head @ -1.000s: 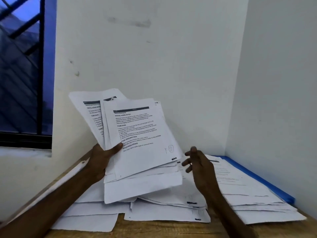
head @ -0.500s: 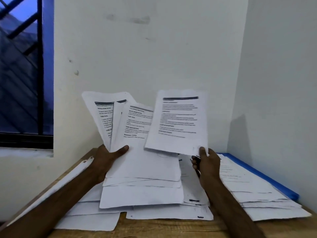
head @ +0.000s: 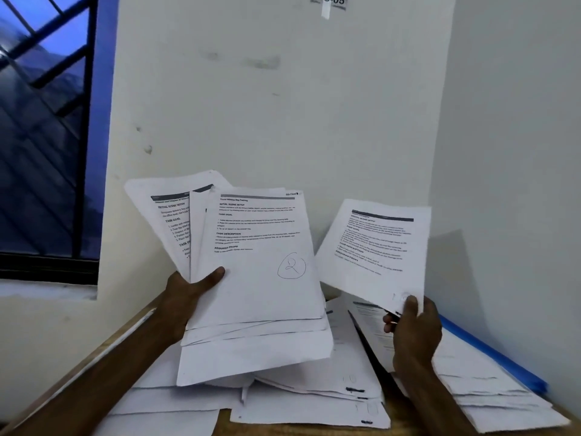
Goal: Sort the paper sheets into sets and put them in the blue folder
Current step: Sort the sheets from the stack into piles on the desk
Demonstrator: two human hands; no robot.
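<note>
item: fanned stack of sheets (head: pixel 261 278), held upright above the wooden table (head: pixel 224 425) by the left hand (head: pixel 188 297). the thumb was pressed across the front and the fingers were hidden behind. the front sheet was marked with a circled 2 in pen.

item: single sheet (head: pixel 377 247), pinched at its lower corner by the right hand (head: pixel 415 332), thumb on the front. it was held tilted, apart from the stack and to its right.

item: blue folder (head: pixel 490 350), laid flat at the right of the table beside the side wall, mostly covered by a pile of sheets (head: pixel 481 382).

item: loose sheets (head: pixel 314 404), spread overlapping on the table beneath both hands.

also noted: barred window (head: pixel 47 136) at left, and a label (head: pixel 328 0) reading "ws-05", taped high on the wall.
</note>
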